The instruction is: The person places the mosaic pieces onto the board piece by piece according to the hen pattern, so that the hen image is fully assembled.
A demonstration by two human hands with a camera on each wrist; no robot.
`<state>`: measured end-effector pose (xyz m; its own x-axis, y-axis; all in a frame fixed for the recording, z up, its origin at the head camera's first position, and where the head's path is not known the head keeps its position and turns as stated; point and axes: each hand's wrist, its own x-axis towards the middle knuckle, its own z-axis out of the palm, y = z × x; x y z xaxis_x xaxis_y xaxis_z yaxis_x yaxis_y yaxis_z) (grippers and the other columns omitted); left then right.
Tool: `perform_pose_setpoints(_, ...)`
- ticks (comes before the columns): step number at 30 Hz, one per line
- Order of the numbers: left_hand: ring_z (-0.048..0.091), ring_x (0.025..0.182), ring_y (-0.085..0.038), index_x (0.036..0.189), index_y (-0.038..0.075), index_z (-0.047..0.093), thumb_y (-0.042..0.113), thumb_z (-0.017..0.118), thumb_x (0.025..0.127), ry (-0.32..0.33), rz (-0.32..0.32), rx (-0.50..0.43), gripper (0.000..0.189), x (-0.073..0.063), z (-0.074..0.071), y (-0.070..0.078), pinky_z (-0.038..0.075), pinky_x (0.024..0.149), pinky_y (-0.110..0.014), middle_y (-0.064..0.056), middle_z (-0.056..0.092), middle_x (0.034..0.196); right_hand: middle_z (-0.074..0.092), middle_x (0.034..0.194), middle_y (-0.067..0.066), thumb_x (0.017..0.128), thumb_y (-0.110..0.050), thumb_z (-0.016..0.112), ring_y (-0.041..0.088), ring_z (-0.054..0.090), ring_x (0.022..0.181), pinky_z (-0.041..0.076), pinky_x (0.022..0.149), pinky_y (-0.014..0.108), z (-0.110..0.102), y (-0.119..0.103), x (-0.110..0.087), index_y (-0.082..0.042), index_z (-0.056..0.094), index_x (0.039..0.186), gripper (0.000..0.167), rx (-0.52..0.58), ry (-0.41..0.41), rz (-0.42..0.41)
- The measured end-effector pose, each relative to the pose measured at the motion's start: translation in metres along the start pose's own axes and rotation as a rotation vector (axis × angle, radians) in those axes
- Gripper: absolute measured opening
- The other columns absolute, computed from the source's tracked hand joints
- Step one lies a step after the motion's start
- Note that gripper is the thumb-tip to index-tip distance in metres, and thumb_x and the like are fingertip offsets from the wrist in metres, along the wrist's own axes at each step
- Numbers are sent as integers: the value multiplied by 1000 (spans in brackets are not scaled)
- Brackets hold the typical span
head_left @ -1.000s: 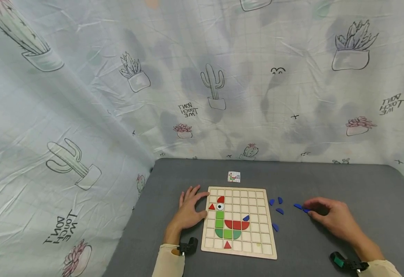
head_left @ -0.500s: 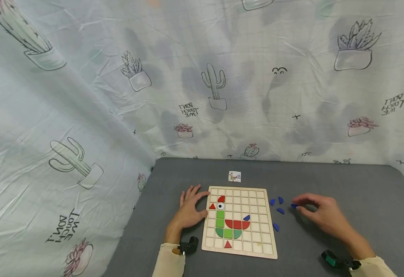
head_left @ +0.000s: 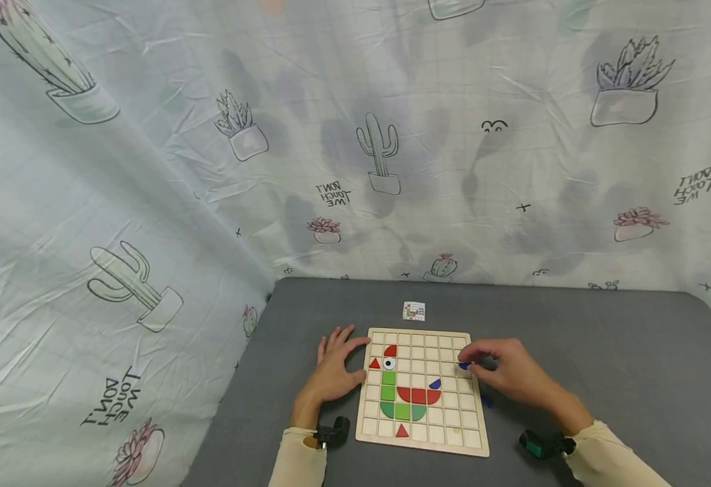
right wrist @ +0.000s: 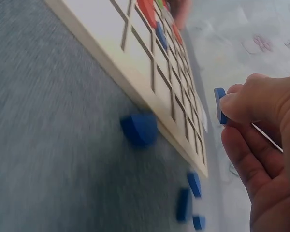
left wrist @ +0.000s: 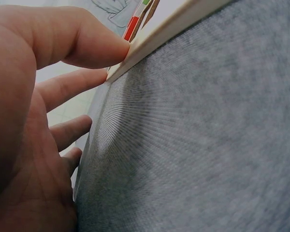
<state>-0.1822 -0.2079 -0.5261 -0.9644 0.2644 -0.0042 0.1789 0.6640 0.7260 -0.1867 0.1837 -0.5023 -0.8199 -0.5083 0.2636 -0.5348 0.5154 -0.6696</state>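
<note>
**A blue piece held over the right side of a wooden grid board**

The right hand sits just right of centre in the lower half of the head view, above the right columns of the wooden grid board. Its thumb and fingertips pinch a small blue piece. In the right wrist view this same blue piece shows at the centre right, held on edge and clear of the board.

The left hand lies flat on the grey table to the left of the board, fingers straight, gripping nothing. In the left wrist view its thumb presses the board's edge at the top of the frame.

What could go wrong: the pinch covers only a small part of the piece, so it may slip and fall into the wrong cell or off the edge. Being thin and curved on one side, it may jam if lowered tilted or turned the wrong way. A careless move could also knock the pieces already seated, and the board may slide if the left hand eases off.

The piece is a flat, deep blue tile with a rounded side, smooth and small. Loose blue pieces like it lie on the table beside the board's right edge. The board's left part holds red, green and blue pieces forming a figure.
</note>
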Motion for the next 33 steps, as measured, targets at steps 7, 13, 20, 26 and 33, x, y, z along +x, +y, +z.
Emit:
perform_pose_setpoints(7, 14, 169, -48, 152, 18, 66, 12, 73, 89, -4, 2, -5, 64, -1, 0, 1, -2, 133, -72, -20, 35, 177, 81, 107, -8, 95, -1, 80, 5, 75, 95, 64, 82, 34, 17, 0, 14, -20, 82, 111, 25, 32, -88, -37)
perform_pose_setpoints(13, 14, 168, -49, 152, 18, 66, 13, 72, 88, 1, 7, 5, 64, -1, 1, 0, -2, 133, -72, -20, 35, 177, 82, 111, -8, 96, 3, 76, 9, 77, 102, 66, 88, 36, 25, 0, 21, -20, 82, 115, 30, -1, -108, -64)
perform_pose_setpoints(20, 15, 168, -49, 150, 17, 67, 12, 74, 86, 9, 9, -3, 64, -1, 0, 0, -2, 132, -73, -21, 36, 176, 82, 109, -6, 96, 1, 78, 3, 75, 100, 66, 85, 33, 32, -4, 22, -19, 82, 111, 25, 3, -99, -72)
perform_pose_setpoints(26, 16, 168, -48, 151, 17, 66, 12, 73, 87, 6, 6, 1, 64, -1, 0, 0, -1, 133, -72, -20, 36, 176, 81, 106, -9, 94, 5, 75, 1, 72, 99, 65, 85, 32, 34, -8, 22, -20, 82, 108, 29, 0, -117, -56)
perform_pose_setpoints(33, 15, 168, -49, 150, 17, 67, 11, 73, 87, 7, 9, -6, 64, -1, 0, -1, -2, 132, -72, -20, 36, 176, 80, 105, -9, 94, 3, 77, 9, 76, 99, 65, 85, 32, 34, -9, 21, -20, 81, 108, 28, -2, -119, -68)
